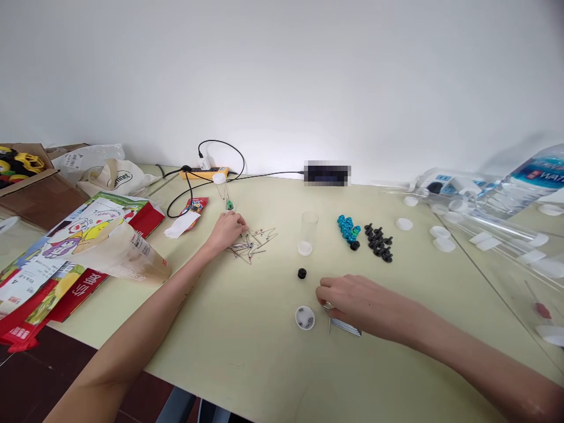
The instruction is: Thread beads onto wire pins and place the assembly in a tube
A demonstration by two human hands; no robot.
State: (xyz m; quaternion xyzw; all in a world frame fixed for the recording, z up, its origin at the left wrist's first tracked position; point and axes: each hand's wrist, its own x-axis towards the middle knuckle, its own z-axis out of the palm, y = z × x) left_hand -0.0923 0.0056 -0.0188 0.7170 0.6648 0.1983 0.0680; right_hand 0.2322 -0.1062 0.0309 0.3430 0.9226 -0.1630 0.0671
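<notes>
My left hand [226,232] rests at the edge of a loose pile of thin metal pins [253,244] with small coloured spots. Its fingers are curled, and what they hold, if anything, is hidden. Over several thin metal rods [346,327] lying side by side, my right hand [356,299] has its fingertips pinched together on a thin metal rod [329,326]. A round white cap [305,318] holding tiny dark pieces lies just left of it. Beyond stand a small black round part [302,273] and a clear tube [309,226] with a white base.
Blue parts [346,228] and black parts [379,242] lie in rows at right, with white caps [442,238] and clear tubes farther over. A capped tube [224,192] stands behind my left hand. A plastic drink cup [126,252] and power strip [207,173] are at left.
</notes>
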